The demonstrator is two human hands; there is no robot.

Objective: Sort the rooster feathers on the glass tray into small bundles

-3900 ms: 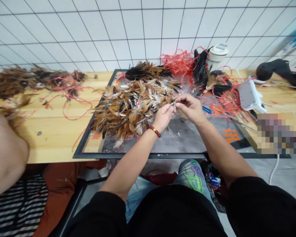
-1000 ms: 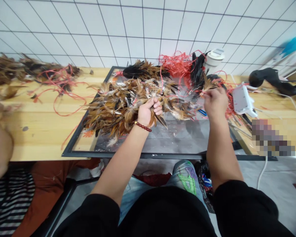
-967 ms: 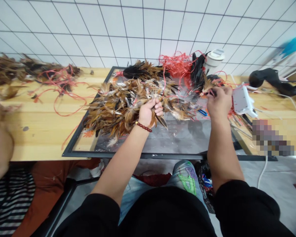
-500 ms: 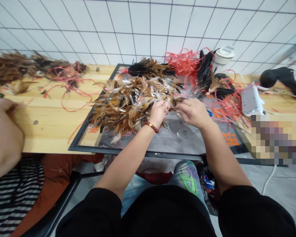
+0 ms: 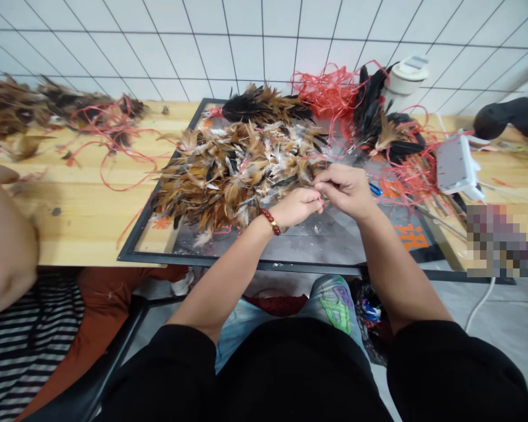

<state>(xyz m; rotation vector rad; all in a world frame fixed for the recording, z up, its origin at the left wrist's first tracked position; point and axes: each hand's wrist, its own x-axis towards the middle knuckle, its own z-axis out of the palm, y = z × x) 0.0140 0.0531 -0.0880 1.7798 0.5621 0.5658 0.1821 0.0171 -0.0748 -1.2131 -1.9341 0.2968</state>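
Observation:
My left hand (image 5: 298,207), with a beaded bracelet at its wrist, is closed, and a bit of red string (image 5: 321,202) shows at its fingertips. Right beside it, my right hand (image 5: 347,186) is closed in a pinch; whatever sits between its thumb and fingers is too small to make out. Just left of both hands spreads a heap of brown and white feathers (image 5: 229,176). Behind the heap lies a bundle of black and brown feathers (image 5: 264,105) tied with red at one end. A blue-handled tool (image 5: 375,189) lies to the right of my right hand.
Tangled red string (image 5: 328,91) is piled at the back, beside black feathers (image 5: 367,108) and a white lidded container (image 5: 405,82). A white device (image 5: 457,167) stands at right. More brown feathers (image 5: 9,108) lie far left, near another person's arm (image 5: 6,234). A black-framed panel (image 5: 246,262) underlies the work.
My left hand has moved right and slightly down, away from the feather heap, and now meets my right hand. Red shows at its fingertips. The whole view has shifted slightly.

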